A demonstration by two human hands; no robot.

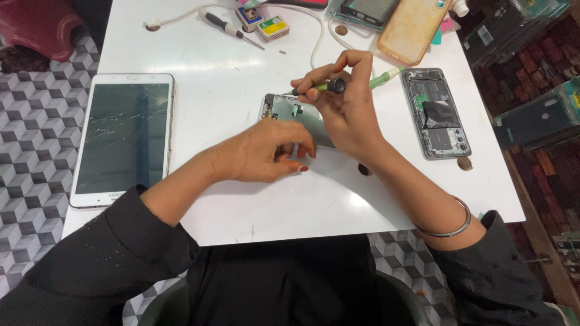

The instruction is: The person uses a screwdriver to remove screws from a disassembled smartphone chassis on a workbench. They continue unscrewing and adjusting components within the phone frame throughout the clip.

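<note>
Head view: opened phone frame (pixel 296 118) lies at table (pixel 199 60) centre. Right hand (pixel 347 108) pinches a green-handled screwdriver (pixel 338 84), tip angled toward the frame's top edge at 10 o'clock. Left hand (pixel 266 151) has fingers curled, pressing the frame's lower end, grasping nothing. Judgement: best kept vertical over the screw, frame pinned flat. Second opened phone (pixel 436 111) lies at 3 o'clock, white tablet (pixel 124 139) at 9.

Bright, even overhead light on my feed. Glare patch on white table (pixel 199 63) toward 11 o'clock. Soft shadows under hands. Sharp centre, slight softness at frame edges.
</note>
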